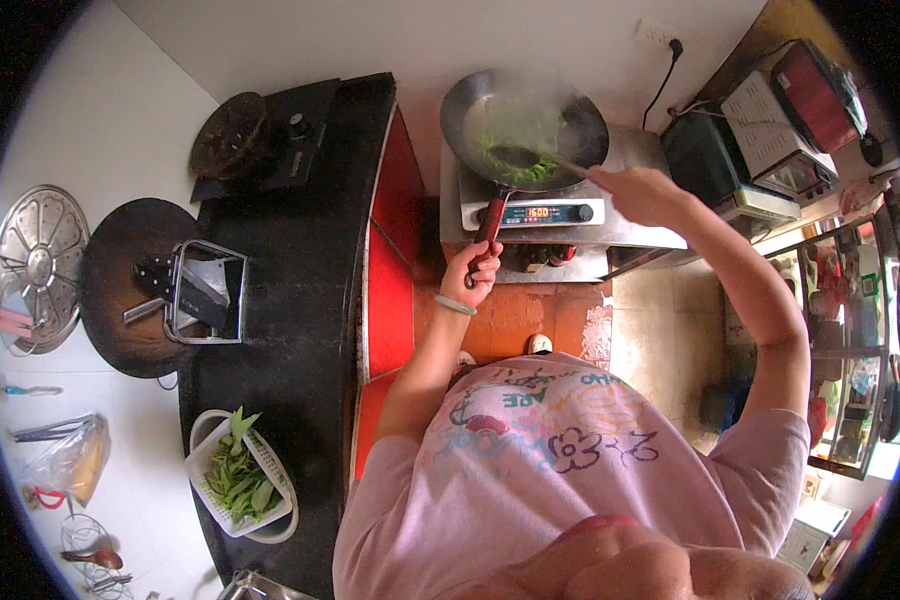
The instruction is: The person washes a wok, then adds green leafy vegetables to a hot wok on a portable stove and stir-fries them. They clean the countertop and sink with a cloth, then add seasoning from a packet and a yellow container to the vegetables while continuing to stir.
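A dark wok sits on an induction cooker whose display is lit. Chopped green leaves lie in the wok under rising steam. My left hand is closed around the end of the wok's dark red handle. The handle of a metal spatula or ladle is in my right hand, over the wok's right rim; its dark head rests among the greens, partly veiled by steam.
Left on the black counter are a white basket of leafy greens, a knife rack, a round wooden board and a dark bowl. A white oven stands at right; a power cord hangs from the wall socket.
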`<action>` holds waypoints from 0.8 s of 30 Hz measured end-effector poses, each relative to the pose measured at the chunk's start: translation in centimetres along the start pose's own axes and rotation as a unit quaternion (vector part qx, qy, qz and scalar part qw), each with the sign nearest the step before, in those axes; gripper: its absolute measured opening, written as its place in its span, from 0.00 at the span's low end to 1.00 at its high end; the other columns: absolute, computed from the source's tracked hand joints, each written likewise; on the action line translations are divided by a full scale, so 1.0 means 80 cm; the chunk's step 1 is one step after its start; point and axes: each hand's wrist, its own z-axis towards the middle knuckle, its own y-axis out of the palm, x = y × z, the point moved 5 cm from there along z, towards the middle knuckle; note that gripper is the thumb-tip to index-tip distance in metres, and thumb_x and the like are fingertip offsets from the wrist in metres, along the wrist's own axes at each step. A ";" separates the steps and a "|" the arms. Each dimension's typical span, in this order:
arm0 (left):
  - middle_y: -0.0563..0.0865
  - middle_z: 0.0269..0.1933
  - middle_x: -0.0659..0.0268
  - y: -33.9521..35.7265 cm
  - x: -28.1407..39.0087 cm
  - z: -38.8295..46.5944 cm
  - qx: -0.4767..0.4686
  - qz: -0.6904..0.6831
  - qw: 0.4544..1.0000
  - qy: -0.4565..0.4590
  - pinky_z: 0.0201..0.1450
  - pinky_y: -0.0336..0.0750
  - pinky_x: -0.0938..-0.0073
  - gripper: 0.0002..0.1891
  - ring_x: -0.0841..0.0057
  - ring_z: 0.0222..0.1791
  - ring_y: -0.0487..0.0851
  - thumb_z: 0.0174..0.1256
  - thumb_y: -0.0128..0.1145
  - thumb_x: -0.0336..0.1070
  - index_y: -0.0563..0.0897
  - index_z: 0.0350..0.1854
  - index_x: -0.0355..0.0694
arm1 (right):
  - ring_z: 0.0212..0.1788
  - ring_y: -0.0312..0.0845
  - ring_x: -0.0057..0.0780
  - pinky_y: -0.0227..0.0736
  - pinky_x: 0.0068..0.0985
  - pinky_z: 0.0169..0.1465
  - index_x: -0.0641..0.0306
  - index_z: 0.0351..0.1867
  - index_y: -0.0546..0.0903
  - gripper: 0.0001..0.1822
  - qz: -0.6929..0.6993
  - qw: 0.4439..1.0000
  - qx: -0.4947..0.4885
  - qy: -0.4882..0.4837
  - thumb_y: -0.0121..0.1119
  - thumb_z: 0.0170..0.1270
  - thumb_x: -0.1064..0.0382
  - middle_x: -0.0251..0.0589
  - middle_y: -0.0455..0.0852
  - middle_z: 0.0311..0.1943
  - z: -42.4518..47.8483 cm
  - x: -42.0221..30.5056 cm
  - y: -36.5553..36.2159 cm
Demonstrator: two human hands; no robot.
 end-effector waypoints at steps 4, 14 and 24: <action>0.75 0.36 0.60 0.000 0.000 -0.002 0.007 0.004 1.000 0.014 0.14 0.62 0.92 0.13 0.86 0.21 0.68 0.62 0.49 0.28 0.67 0.46 0.25 | 0.39 0.81 0.44 0.76 0.38 0.37 0.66 0.61 0.62 0.28 -0.012 0.999 -0.011 0.027 0.49 0.55 0.68 0.52 0.83 0.38 0.047 -0.024 0.044; 0.78 0.44 0.58 0.021 0.000 -0.032 0.044 0.107 0.991 0.059 0.21 0.69 0.89 0.18 0.82 0.28 0.71 0.65 0.49 0.35 0.68 0.54 0.32 | 0.46 0.77 0.48 0.72 0.38 0.49 0.72 0.44 0.76 0.17 -0.004 0.998 0.054 -0.039 0.48 0.52 0.69 0.57 0.80 0.42 0.066 0.112 0.030; 0.80 0.35 0.70 -0.081 0.015 -0.099 0.296 0.261 0.914 0.090 0.34 0.72 0.81 0.13 0.82 0.31 0.77 0.65 0.52 0.39 0.74 0.49 0.42 | 0.42 0.77 0.52 0.70 0.42 0.45 0.57 0.66 0.55 0.35 0.247 0.945 0.110 0.185 0.52 0.54 0.66 0.60 0.79 0.39 0.147 0.067 0.166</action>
